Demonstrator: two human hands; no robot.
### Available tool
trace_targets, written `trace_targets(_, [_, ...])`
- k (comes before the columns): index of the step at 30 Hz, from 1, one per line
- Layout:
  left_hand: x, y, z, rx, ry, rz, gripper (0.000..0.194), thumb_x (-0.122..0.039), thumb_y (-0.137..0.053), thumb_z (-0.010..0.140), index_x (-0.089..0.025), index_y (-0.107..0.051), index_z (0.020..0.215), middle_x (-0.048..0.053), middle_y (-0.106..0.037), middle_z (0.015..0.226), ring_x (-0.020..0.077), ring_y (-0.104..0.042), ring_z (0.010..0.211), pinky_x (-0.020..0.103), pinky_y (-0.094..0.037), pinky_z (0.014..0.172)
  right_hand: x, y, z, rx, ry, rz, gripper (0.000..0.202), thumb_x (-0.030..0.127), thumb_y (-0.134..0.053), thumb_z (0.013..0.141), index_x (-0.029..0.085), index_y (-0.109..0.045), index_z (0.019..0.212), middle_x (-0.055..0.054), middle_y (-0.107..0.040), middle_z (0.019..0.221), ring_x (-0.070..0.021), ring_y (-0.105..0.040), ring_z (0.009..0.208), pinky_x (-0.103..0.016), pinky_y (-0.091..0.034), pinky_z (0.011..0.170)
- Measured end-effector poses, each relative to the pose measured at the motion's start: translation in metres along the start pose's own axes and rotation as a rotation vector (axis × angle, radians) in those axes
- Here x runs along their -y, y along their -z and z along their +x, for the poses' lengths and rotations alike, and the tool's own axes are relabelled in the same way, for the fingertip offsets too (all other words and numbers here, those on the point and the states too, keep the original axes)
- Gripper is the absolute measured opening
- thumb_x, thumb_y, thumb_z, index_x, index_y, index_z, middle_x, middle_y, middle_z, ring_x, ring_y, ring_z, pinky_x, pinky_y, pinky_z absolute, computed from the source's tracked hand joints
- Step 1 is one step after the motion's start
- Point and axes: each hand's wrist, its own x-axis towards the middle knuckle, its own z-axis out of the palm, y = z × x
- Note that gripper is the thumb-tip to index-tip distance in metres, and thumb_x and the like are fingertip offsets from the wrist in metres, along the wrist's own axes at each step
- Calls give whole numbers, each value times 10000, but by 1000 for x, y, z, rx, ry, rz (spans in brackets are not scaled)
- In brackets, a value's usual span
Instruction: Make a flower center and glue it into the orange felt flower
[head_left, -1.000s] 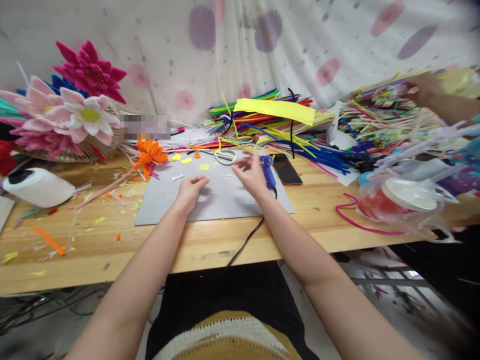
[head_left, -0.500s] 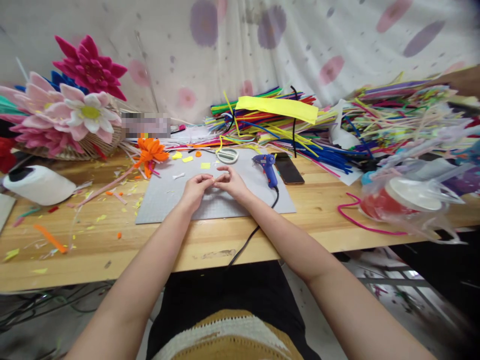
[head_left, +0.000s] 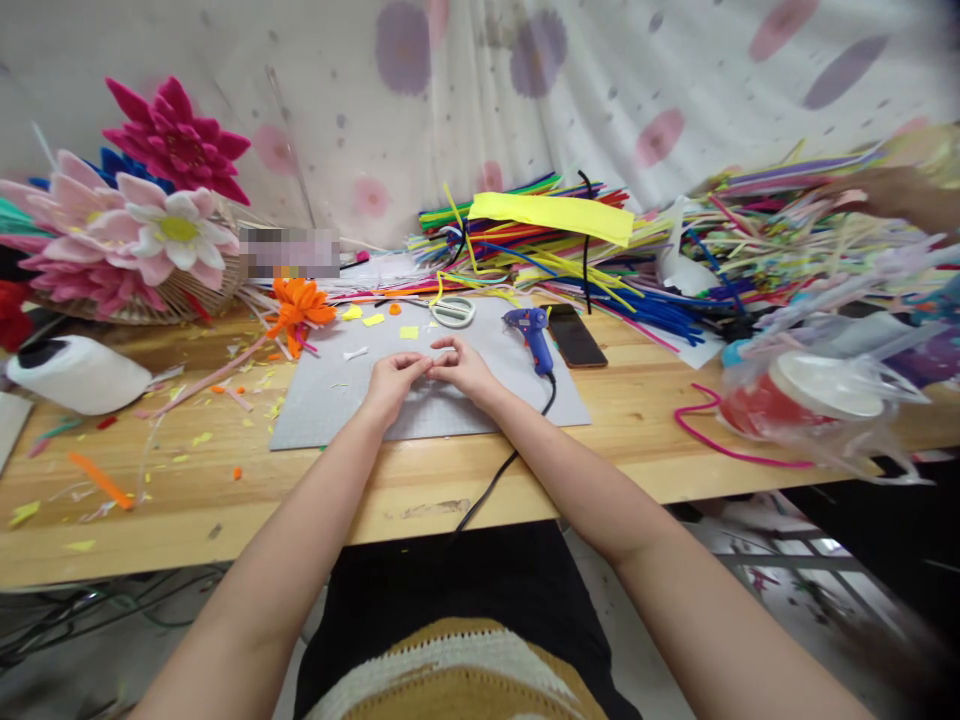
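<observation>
1 dark phone (head_left: 577, 336), 1 white spool (head_left: 86, 376), spotted curtain (head_left: 600, 110), lidded red tub (head_left: 780, 395)

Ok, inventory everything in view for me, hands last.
Table: one, light wood, centre
Mat: one, grey, on table
Glue gun: one, blue, mat's right
Phone: one, black, right of gun
Scissors: one, pale-handled, mat's far edge
Scraps: many, mostly yellow, mat and table
Flower: one, orange, left of mat
Basket flowers: several, mostly pink, far left
Roll: one, white, left
Stems: many, multicoloured, table's back
Cup: one, red, white-lidded, right
Curtain: one, white, spotted, behind
Other person's hand: one, far right
Left hand: one, over mat
Right hand: one, touching left
</observation>
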Motion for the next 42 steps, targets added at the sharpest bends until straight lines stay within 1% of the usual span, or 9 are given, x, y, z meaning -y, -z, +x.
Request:
trace_targets(10, [1, -1, 2, 21, 19, -15, 294, -376, -784, 504, -131, -647, 591, -1, -595, 532, 80, -481, 515, 227, -374, 567, -2, -1, -1, 29, 36, 44, 402, 120, -637, 561, 202, -452, 908, 109, -593, 556, -82, -555, 544, -223, -411, 604])
trace_targets(16, [1, 3, 9, -162, 75, -253, 203, -237, -715, 580, -140, -659, 749, 20, -659, 750, 74, -548, 610, 198, -407, 571, -2, 0, -3, 43, -4, 73, 438, 173, -683, 549, 205, -437, 911, 101, -601, 568, -84, -558, 540, -231, -425, 591])
trace_targets(20, [3, 3, 9, -160, 40, -179, 164, -219, -657, 625, -143, -662, 769, 26, -662, 747, 81, -561, 623, 219, -448, 622, -1, 0, -3, 30, -18, 66, 442, 187, -685, 562, 208, -424, 919, 96, -602, 585, -84, -565, 549, -229, -427, 584])
trace_targets(23, [5, 1, 6, -62, 19, -53, 212, -327, -668, 646, -141, -675, 746, 27, -663, 678, 111, -577, 626, 256, -467, 665, 0, 2, -4, 20, -27, 74, 441, 187, -682, 570, 208, -415, 921, 101, -595, 584, -78, -553, 535, -225, -424, 577])
trace_targets(26, [5, 2, 3, 111, -16, 72, 352, -459, -694, 625, -152, -715, 795, 63, -708, 817, 167, -616, 772, 301, -464, 780, 2, 3, -4, 17, -26, 99, 439, 182, -680, 574, 208, -403, 914, 104, -588, 578, -79, -553, 531, -229, -431, 581])
trace_targets(28, [4, 4, 2, 142, -35, 101, 377, -490, -719, 590, -166, -730, 783, 76, -710, 938, 195, -615, 873, 316, -446, 844, 4, 3, -5, 16, -37, 104, 435, 168, -677, 575, 209, -391, 900, 101, -592, 571, -83, -557, 534, -229, -430, 578])
trace_targets(32, [3, 5, 1, 89, -44, 64, 376, -470, -770, 523, -170, -731, 746, 85, -707, 970, 213, -612, 906, 333, -441, 867, 5, 2, -5, 8, -69, 94, 414, 139, -653, 581, 208, -383, 887, 101, -597, 563, -76, -544, 523, -218, -417, 562])
trace_targets(37, [4, 5, 5, -35, 27, -46, 384, -441, -800, 465, -139, -679, 671, 36, -679, 704, 143, -603, 675, 313, -472, 780, 0, 2, -4, 69, -31, 46, 412, 168, -676, 566, 202, -413, 880, 97, -595, 591, -67, -526, 527, -213, -399, 560])
trace_targets(42, [-2, 12, 7, -129, 48, -156, 313, -372, -781, 553, -124, -615, 645, -1, -615, 612, 95, -573, 584, 286, -494, 721, 0, 8, -8, 94, -37, 30, 401, 186, -684, 581, 203, -424, 886, 84, -611, 621, -74, -556, 558, -224, -429, 591])
